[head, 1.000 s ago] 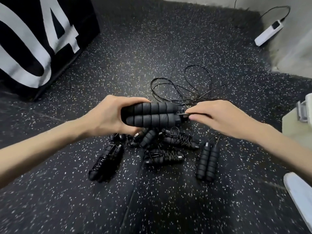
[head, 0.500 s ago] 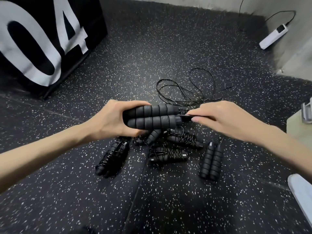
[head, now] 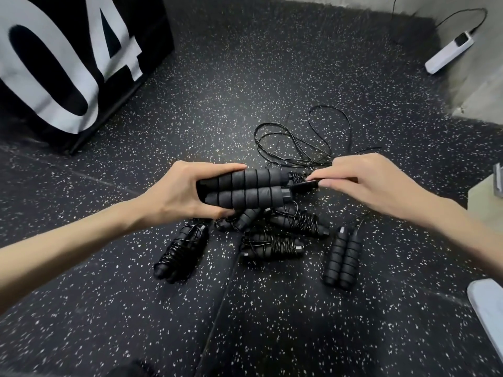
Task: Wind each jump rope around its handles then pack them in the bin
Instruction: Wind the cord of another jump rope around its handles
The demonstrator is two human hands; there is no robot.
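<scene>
Left hand [head: 177, 191] grips paired foam handles [head: 245, 190]; right hand [head: 364, 183] pinches cord [head: 302, 148] at handle tips. Wound ropes [head: 272, 244] on floor [head: 245, 77] beneath.

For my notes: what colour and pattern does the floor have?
The floor is black with small white speckles, seen best in the head view.
</scene>
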